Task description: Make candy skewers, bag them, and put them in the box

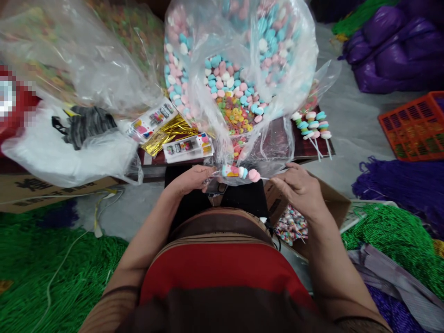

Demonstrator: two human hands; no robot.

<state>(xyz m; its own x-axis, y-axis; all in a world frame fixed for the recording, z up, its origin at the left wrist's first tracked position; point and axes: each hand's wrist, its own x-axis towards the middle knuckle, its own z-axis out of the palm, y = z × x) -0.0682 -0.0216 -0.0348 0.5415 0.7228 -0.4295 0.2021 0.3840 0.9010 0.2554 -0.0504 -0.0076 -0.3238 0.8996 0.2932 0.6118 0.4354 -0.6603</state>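
My left hand (192, 179) is closed in a pinch on the left end of a candy skewer (240, 173) that carries blue, white and pink marshmallow pieces. My right hand (299, 187) pinches the thin white stick at the skewer's right end. The skewer lies level between both hands, just below the mouth of a big clear bag of pink, blue and white marshmallows (225, 78). A smaller bag of coloured ring candies (237, 118) sits inside that heap.
Three finished skewers (314, 127) lie on the dark table (312, 148) to the right. Printed header cards (187, 148) and gold twist ties (168, 134) lie left of the bag. A cardboard box of wrapped sweets (293, 226) stands by my right knee. An orange crate (414, 125) is far right.
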